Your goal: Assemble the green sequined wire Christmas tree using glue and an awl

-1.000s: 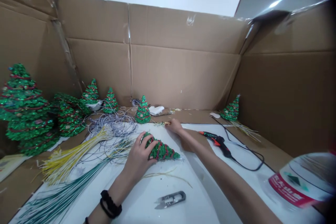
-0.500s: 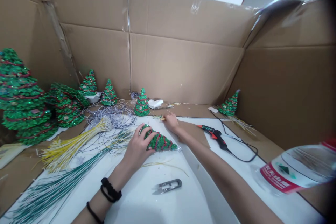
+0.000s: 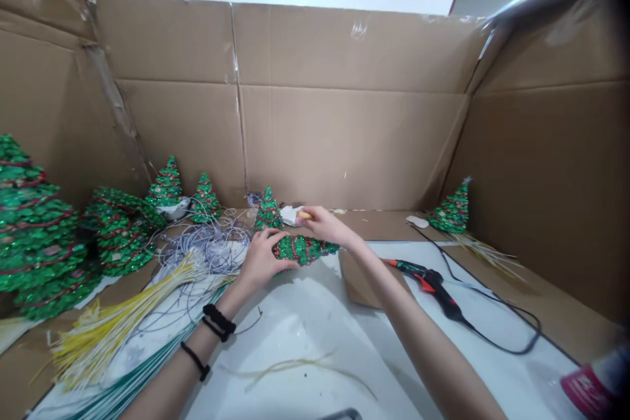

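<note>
Lying on its side, a small green tinsel Christmas tree [image 3: 306, 249] with red garland points its tip to the right. My left hand [image 3: 263, 259] is closed around its base end. My right hand [image 3: 322, 226] sits just above the tree, fingers pinched on a short yellowish handle [image 3: 305, 214] whose far end I cannot make out. Right behind that handle is a small white object [image 3: 289, 215]. An upright little tree [image 3: 268, 207] stands just behind my left hand.
Finished-looking trees [image 3: 34, 236] and tangled wire [image 3: 211, 243] fill the left, with yellow [image 3: 123, 315] and green [image 3: 162, 354] wire bundles in front. A glue gun [image 3: 428, 285] with its cord, a cardboard piece [image 3: 361, 279] and a bottle [image 3: 588, 390] lie right. Cardboard walls [image 3: 344, 144] enclose everything.
The view has tilted upward, so the thread snips are mostly out of frame. My right hand, with the yellowish handle, has come in over the tree, closer to my left hand, which still holds it.
</note>
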Available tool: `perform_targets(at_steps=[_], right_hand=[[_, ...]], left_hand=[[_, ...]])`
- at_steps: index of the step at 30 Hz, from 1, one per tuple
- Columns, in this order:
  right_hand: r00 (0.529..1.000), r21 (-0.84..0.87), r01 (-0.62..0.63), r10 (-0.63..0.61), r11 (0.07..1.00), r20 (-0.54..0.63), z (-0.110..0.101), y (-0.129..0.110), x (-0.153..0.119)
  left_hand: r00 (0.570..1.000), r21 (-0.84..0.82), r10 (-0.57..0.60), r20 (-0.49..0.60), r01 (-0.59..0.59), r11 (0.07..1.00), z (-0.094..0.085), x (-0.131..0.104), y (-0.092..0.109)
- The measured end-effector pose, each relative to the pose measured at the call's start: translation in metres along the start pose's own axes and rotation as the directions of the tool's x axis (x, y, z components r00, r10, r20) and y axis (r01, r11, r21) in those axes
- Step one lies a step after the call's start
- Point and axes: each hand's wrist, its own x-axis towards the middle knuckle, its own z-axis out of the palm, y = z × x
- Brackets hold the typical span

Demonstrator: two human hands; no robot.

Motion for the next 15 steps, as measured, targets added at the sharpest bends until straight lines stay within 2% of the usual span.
perform_targets(at_steps=[2,5,8,11,15], right_hand=[[0.999,0.022,0.012,-0.013,1.0,0.036,0.0,-0.003,0.0],[0.998,-0.002,-0.056,0.056,0.998,0.038,0.004,0.001,0.001],[0.995,0.048,-0.082,0.079,0.995,0.065,0.007,0.01,0.003],[0.994,0.097,-0.059,0.049,0.994,0.1,0.008,0.015,0.005],[0.992,0.054,-0.058,0.051,0.997,0.117,0.01,0.017,0.005]], left_hand=[[1.0,-0.028,-0.01,0.014,0.011,1.0,0.006,0.012,-0.005],[0.999,-0.06,-0.024,0.045,0.027,0.998,0.012,0.02,-0.009],[0.997,-0.074,-0.046,0.062,0.05,0.996,0.013,0.02,-0.009],[0.995,-0.066,-0.069,0.075,0.074,0.995,0.012,0.019,-0.009],[0.994,-0.053,-0.072,0.081,0.077,0.996,0.012,0.019,-0.01]])
